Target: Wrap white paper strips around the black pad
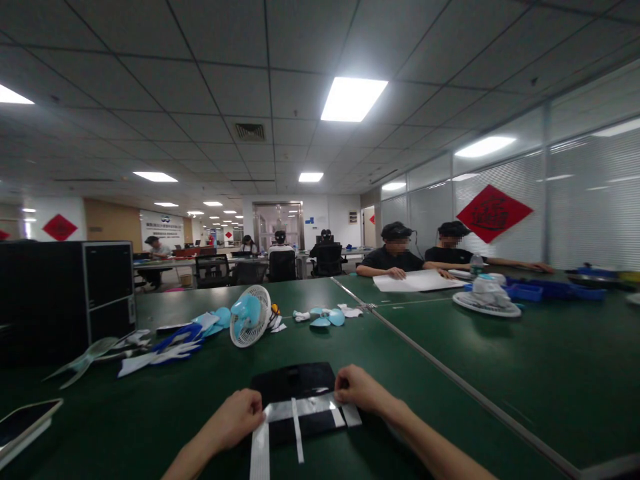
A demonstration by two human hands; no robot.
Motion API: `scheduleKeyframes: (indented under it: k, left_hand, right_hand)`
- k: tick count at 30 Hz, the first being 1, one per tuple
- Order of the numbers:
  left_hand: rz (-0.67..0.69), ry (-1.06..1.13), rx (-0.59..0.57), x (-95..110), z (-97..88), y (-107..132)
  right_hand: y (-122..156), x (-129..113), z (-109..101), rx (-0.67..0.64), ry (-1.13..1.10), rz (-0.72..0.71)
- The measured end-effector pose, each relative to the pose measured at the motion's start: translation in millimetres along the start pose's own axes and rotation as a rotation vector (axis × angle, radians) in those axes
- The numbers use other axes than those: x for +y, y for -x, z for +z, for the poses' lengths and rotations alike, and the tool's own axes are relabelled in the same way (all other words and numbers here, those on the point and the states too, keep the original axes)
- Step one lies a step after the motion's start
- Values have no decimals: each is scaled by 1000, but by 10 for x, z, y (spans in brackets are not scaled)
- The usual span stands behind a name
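A flat black piece (295,377) lies on the green table in front of me. Across it runs a shiny pale strip (300,406), stretched sideways between my hands. My left hand (239,412) is closed in a pinch on the strip's left end. At its right end my right hand (361,389) pinches too, fingers curled. White bands hang toward me: a wide one (260,447) below my left hand, a thin one (298,433) near the middle, and a short one (351,415) under my right hand. The fingertips partly hide the strip's ends.
Ahead stands a small fan (249,316) with blue blades; a loose blue fan blade (327,317) lies right of it. Blue-and-white gloves (165,350) and a black computer case (65,293) are at left. A phone-like device (27,427) is near left. Two people sit across, right.
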State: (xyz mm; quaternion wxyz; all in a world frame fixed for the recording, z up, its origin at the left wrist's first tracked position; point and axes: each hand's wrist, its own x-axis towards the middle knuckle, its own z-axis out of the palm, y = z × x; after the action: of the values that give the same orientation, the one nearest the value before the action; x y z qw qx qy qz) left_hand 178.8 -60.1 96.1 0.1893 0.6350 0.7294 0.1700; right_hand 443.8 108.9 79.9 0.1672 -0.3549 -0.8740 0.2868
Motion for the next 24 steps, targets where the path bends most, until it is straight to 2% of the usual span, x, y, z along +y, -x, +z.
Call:
scheduleKeyframes:
  k: [5,9,12,15,19,21,24]
  left_hand:
    - [-5,-86,27,48,-2,29]
    - [224,-75,62,73,56,18]
    - [363,-52,13,129,110,27]
    - [373,-103,-20,195,141,48]
    - [363,-146,-1,231,156,48]
    - [356,-164,-2,220,162,27]
    - [376,-183,-6,182,177,-24]
  right_hand:
    - [48,-71,-24,20,36,8]
    - [68,-132,-35,23,48,20]
    - [79,-162,-37,28,52,38]
    - [76,-155,-40,28,56,38]
    - [72,-148,-59,8,93,29]
    - [98,-199,-63,73,152,-21]
    - [196,-374,-22,175,222,-258]
